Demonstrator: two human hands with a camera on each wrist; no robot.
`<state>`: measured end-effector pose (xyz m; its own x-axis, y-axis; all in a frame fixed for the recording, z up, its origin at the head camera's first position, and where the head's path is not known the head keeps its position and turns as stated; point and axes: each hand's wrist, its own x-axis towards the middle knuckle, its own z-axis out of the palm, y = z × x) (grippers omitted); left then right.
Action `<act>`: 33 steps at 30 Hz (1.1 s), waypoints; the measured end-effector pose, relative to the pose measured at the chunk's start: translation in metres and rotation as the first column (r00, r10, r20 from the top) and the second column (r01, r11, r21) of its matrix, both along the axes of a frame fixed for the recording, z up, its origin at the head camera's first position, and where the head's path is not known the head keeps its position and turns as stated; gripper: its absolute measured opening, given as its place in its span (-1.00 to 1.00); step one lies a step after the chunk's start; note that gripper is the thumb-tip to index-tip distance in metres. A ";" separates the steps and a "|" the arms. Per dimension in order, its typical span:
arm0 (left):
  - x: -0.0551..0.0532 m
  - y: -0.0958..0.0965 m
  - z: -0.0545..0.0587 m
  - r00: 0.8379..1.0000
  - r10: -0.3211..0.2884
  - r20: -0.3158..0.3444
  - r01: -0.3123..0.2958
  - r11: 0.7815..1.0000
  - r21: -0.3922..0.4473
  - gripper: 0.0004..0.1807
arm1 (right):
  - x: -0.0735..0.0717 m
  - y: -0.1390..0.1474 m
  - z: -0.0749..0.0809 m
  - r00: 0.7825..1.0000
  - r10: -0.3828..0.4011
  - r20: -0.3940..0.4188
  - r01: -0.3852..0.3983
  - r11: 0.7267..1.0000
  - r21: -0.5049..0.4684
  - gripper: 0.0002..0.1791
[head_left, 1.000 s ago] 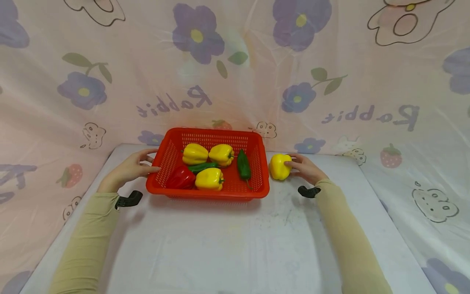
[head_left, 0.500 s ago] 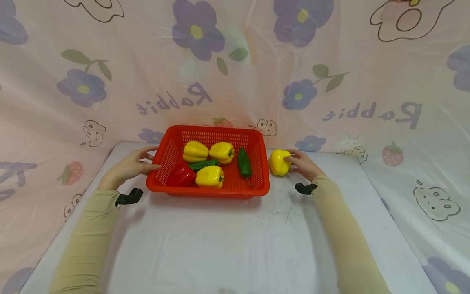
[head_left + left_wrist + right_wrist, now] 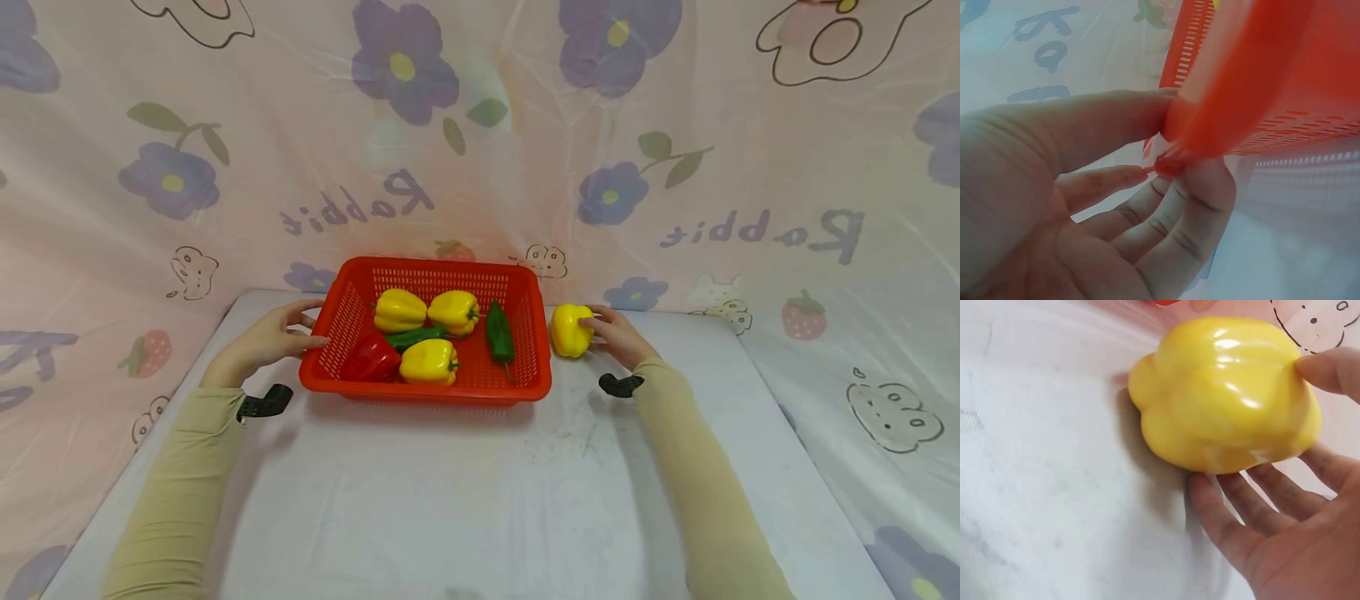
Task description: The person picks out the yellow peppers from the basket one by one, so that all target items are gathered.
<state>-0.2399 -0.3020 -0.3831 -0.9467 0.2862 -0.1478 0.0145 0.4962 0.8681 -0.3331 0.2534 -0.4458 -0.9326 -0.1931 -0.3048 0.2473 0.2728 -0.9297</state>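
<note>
My left hand (image 3: 266,340) holds the left rim of a red plastic basket (image 3: 1254,75), thumb over the edge and fingers curled beneath it. To the right of the basket, a yellow bell pepper (image 3: 1222,394) is in my right hand (image 3: 618,335). The thumb rests on its upper side and the fingers (image 3: 1216,509) reach under it. Inside the basket lie a red bell pepper (image 3: 371,358), a long dark green pepper (image 3: 499,333), another green pepper (image 3: 415,337) and three yellow bell peppers, one (image 3: 429,362) of them at the front.
Both hands work over a white table (image 3: 450,492). Behind it hangs a pink curtain (image 3: 510,183) with flowers, rabbits and lettering. A black curved piece (image 3: 266,401) sits at the left wrist, and a similar black piece (image 3: 620,385) at the right.
The head view has tilted slightly. My right wrist has shifted a little to the left, with the hand still on the yellow bell pepper. The left hand keeps its hold on the basket rim.
</note>
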 end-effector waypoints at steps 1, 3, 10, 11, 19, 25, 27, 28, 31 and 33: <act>0.000 0.000 0.000 1.000 0.000 0.001 0.000 1.000 0.000 -0.14 | 0.000 0.000 0.000 1.000 -0.004 0.005 0.004 1.000 -0.003 -0.25; 0.000 0.000 0.000 1.000 0.002 0.000 -0.002 1.000 -0.003 -0.14 | 0.000 0.000 0.000 1.000 -0.009 0.010 0.009 1.000 -0.004 -0.25; -0.001 0.001 -0.002 1.000 0.004 0.000 -0.004 1.000 -0.005 -0.16 | 0.002 0.002 0.001 1.000 -0.005 -0.017 0.005 1.000 -0.017 -0.26; -0.001 0.001 -0.002 1.000 0.002 0.001 -0.002 1.000 -0.005 -0.16 | 0.003 0.002 0.001 1.000 -0.004 -0.021 0.004 1.000 -0.021 -0.26; -0.001 -0.002 -0.003 1.000 0.006 0.001 -0.006 1.000 -0.011 -0.15 | 0.008 0.003 0.006 1.000 0.008 -0.029 -0.009 0.999 -0.044 -0.26; 0.000 -0.001 -0.001 1.000 0.004 0.000 -0.004 1.000 -0.014 -0.16 | 0.007 0.009 0.005 0.999 0.012 -0.050 -0.015 0.998 -0.064 -0.28; 0.000 0.000 -0.001 1.000 0.002 0.001 -0.002 1.000 -0.010 -0.17 | 0.008 0.011 0.010 0.998 0.016 -0.064 -0.020 0.998 -0.067 -0.29; 0.000 0.000 -0.001 1.000 -0.001 0.001 0.001 1.000 -0.006 -0.18 | 0.008 0.012 0.013 0.997 0.021 -0.073 -0.026 0.998 -0.063 -0.30; 0.000 0.000 0.000 1.000 -0.002 0.002 0.002 1.000 0.001 -0.18 | 0.009 0.014 0.023 0.994 0.033 -0.105 -0.041 0.997 -0.070 -0.31; 0.000 0.000 0.000 1.000 -0.003 0.000 0.003 1.000 0.003 -0.17 | 0.008 0.015 0.030 0.991 0.046 -0.129 -0.055 0.996 -0.068 -0.32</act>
